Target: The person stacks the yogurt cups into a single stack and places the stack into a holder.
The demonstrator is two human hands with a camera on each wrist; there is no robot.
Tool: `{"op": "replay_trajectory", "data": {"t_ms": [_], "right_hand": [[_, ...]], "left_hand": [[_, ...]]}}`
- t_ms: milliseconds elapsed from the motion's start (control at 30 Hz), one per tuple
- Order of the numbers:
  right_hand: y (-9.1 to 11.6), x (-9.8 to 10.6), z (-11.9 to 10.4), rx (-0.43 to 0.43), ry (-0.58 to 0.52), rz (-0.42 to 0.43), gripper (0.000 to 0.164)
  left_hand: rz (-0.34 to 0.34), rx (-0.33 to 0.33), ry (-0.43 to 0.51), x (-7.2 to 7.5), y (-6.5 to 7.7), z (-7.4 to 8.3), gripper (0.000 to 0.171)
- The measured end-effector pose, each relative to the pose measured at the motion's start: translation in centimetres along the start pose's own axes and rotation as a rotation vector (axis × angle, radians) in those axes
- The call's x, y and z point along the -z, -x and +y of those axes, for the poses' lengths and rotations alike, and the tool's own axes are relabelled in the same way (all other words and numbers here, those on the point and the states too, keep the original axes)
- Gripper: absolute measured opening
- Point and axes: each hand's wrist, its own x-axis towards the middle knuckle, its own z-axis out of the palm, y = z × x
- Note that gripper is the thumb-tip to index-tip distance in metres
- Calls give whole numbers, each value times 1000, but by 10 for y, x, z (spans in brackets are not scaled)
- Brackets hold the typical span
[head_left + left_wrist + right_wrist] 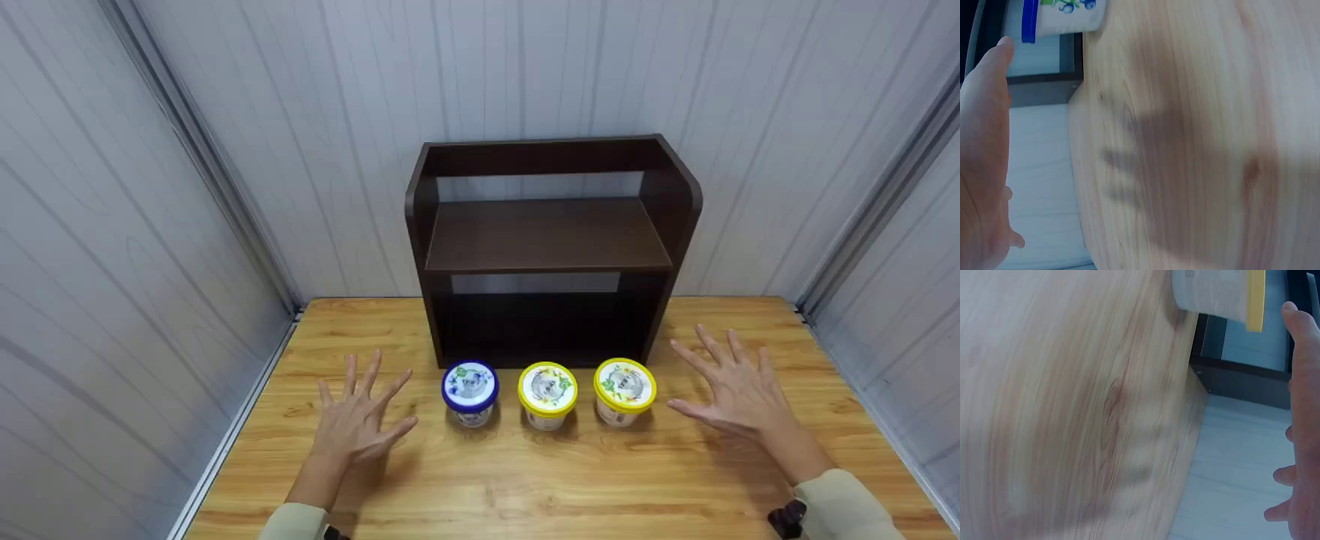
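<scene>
- Shelf [551,232]: dark brown, upright on the table [555,487], with a board across its upper half and a dark compartment below.
- Blue tub [471,386]: blue-rimmed and lidded, upright on the table just in front of the shelf's left part; leaves and blue berries printed on its side.
- Middle tub [547,388]: yellow-rimmed and lidded, upright just in front of the shelf's middle, apart from the tubs on either side.
- Right tub [625,385]: yellow-rimmed and lidded, upright just in front of the shelf's right part.
- Left hand [356,424]: raised over the table, in front of the shelf and off to its left; fingers straight and fanned out, thumb near the blue tub but not touching.
- Right hand [739,394]: raised over the table, in front of the shelf and off to its right; fingers spread wide, thumb near the right tub, not touching.
- Back wall [360,112]: pale, wood-grained, behind the shelf.
</scene>
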Motion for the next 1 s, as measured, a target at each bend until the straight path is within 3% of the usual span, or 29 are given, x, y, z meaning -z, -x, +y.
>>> {"op": "replay_trajectory", "data": {"t_ms": [233,433,1000], "right_hand": [[-9,0,-13,36,2,12,94],[-16,-2,-23,91,-5,44,95],[-24,-13,-50,140,-129,117,92]], "left_hand": [[26,-20,28,-4,-10,12,76],[2,-21,81,-7,-16,24,77],[50,-18,440,-22,-28,51,78]]}}
